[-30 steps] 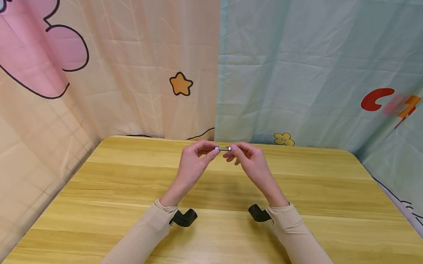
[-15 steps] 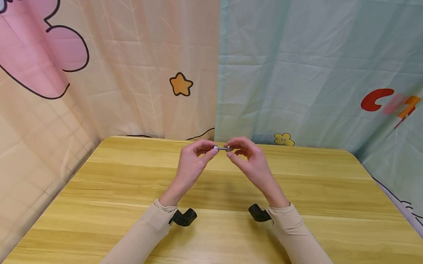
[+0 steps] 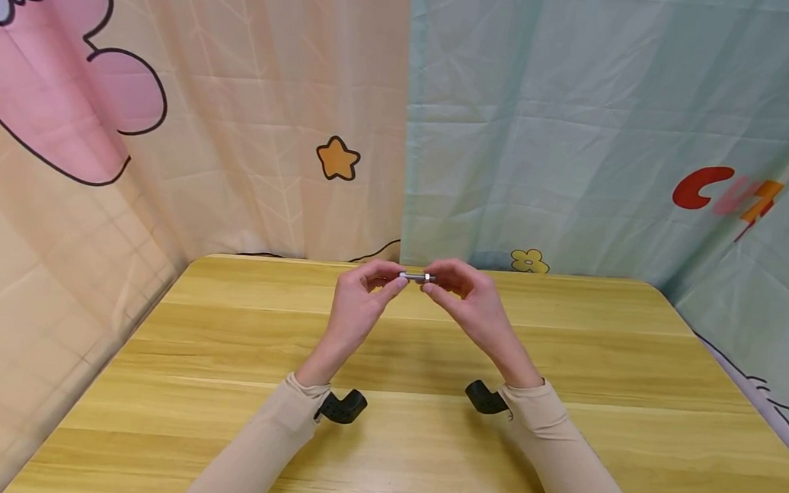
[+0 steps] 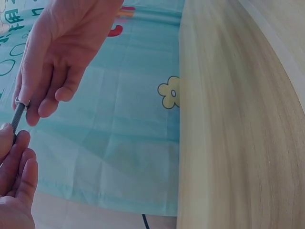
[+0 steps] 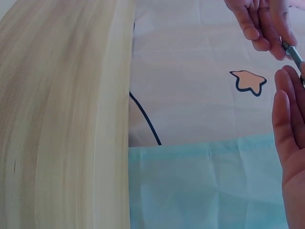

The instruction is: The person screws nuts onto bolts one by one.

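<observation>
A threaded metal bolt (image 3: 415, 277) is held level above the far part of the table. My left hand (image 3: 356, 297) pinches its left end between thumb and index finger, hiding that end. On the right part of the shank sits a hex nut (image 3: 427, 278), gripped by the thumb and fingertips of my right hand (image 3: 474, 302). In the left wrist view the bolt (image 4: 18, 117) spans the gap between both hands, the right thumb lying at the nut. The bolt (image 5: 295, 56) is partly cut off at the edge of the right wrist view.
Beneath the hands lies a wood-grain table (image 3: 394, 445). Printed curtains (image 3: 554, 120) stand behind its far edge and along the sides. A black wrist mount (image 3: 344, 406) sticks out from the left sleeve, another mount (image 3: 485, 398) from the right one.
The right thumb has slid down and the index finger has risen around the nut, leaving more of the nut in sight. My left hand has hardly moved.
</observation>
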Demonstrator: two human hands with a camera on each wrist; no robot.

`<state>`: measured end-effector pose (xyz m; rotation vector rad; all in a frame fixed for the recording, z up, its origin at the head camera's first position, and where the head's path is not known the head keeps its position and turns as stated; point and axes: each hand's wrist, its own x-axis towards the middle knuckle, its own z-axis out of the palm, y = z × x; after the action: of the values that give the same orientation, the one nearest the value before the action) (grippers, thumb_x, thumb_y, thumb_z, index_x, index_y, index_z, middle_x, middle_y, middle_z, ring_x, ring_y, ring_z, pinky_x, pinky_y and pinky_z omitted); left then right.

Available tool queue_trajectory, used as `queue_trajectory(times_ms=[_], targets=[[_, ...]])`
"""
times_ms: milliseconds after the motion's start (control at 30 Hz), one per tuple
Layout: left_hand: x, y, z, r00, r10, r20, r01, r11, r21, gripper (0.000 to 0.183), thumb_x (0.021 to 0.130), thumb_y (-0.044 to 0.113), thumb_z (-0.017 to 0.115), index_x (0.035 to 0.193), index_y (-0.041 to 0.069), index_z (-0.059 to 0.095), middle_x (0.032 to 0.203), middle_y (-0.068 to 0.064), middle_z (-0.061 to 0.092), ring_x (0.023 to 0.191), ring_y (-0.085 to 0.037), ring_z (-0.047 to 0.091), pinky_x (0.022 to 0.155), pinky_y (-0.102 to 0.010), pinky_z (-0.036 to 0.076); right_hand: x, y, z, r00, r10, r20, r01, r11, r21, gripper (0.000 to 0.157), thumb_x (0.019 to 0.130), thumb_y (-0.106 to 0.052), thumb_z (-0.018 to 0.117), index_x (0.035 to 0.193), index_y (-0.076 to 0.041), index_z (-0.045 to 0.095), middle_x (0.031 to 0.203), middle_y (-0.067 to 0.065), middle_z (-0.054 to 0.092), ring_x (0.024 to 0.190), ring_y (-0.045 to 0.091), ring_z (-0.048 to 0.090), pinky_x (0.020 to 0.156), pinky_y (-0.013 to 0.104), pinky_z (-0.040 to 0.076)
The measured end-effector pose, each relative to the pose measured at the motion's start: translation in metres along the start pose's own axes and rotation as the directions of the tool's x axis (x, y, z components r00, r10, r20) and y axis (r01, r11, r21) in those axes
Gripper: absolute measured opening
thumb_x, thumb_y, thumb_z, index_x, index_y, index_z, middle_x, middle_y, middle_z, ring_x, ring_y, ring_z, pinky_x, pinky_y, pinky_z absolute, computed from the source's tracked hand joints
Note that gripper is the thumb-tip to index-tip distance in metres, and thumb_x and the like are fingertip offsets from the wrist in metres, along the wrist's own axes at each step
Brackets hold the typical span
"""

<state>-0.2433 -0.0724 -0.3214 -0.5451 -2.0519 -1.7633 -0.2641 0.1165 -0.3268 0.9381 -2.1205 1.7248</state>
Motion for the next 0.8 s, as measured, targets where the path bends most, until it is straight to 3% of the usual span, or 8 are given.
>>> queue_trajectory(times_ms=[267,400,533,667,800], targets=[[-0.0002,-0.0002,0.0013,1.0,0.003,0.004,-0.003,1.0,-0.004,0.012,0.089,-0.001,0.071,0.099,-0.008,0.07,0.095,-0.018,0.069,0.086,-0.026,0.064,0.08,-0.043,0.051,-0.0013,-0.0012,-0.0012,0.996,0.084,0.004,-0.084,0.996,-0.022,0.014,0.096,-0.003,0.062,0.106,0.006,0.067,0.09,0.018,0.072,0.086,0.032,0.069,0.08,0.031,0.055],[-0.0004,-0.001,0.0025,1.0,0.007,0.006,-0.007,1.0,-0.013,0.011,0.088,-0.002,0.071,0.098,-0.008,0.07,0.094,-0.019,0.069,0.085,-0.027,0.063,0.08,-0.046,0.05,-0.0013,-0.0023,0.0004,0.993,0.118,-0.019,-0.119,0.99,-0.078,0.015,0.098,-0.01,0.061,0.1,0.003,0.07,0.084,0.015,0.072,0.08,0.028,0.068,0.076,0.041,0.055],[-0.0004,-0.0024,0.0031,1.0,0.006,0.006,-0.006,1.0,-0.006,0.011,0.088,-0.003,0.07,0.098,-0.008,0.071,0.095,-0.019,0.069,0.085,-0.028,0.063,0.08,-0.04,0.05,-0.0007,-0.0038,0.0015,0.988,0.155,-0.025,-0.156,0.983,-0.095,0.018,0.099,-0.013,0.06,0.098,0.002,0.07,0.083,0.015,0.071,0.079,0.031,0.067,0.076,0.053,0.053],[-0.0002,-0.0031,0.0028,1.0,0.006,0.005,-0.006,1.0,-0.001,0.012,0.088,-0.003,0.07,0.099,-0.009,0.07,0.095,-0.02,0.069,0.086,-0.029,0.064,0.079,-0.039,0.05,0.0001,-0.004,0.0015,0.986,0.164,-0.017,-0.165,0.984,-0.074,0.021,0.101,-0.013,0.057,0.105,0.004,0.069,0.091,0.018,0.071,0.087,0.037,0.065,0.078,0.053,0.052],[0.0,-0.0033,0.0019,1.0,0.006,0.0,-0.006,1.0,0.004,0.014,0.088,-0.004,0.07,0.1,-0.011,0.07,0.095,-0.021,0.069,0.086,-0.031,0.064,0.08,-0.042,0.05,0.0004,-0.004,0.0005,0.994,0.112,-0.01,-0.113,0.989,-0.098,0.023,0.1,-0.009,0.057,0.118,0.003,0.065,0.108,0.016,0.068,0.102,0.03,0.061,0.086,0.047,0.05]])
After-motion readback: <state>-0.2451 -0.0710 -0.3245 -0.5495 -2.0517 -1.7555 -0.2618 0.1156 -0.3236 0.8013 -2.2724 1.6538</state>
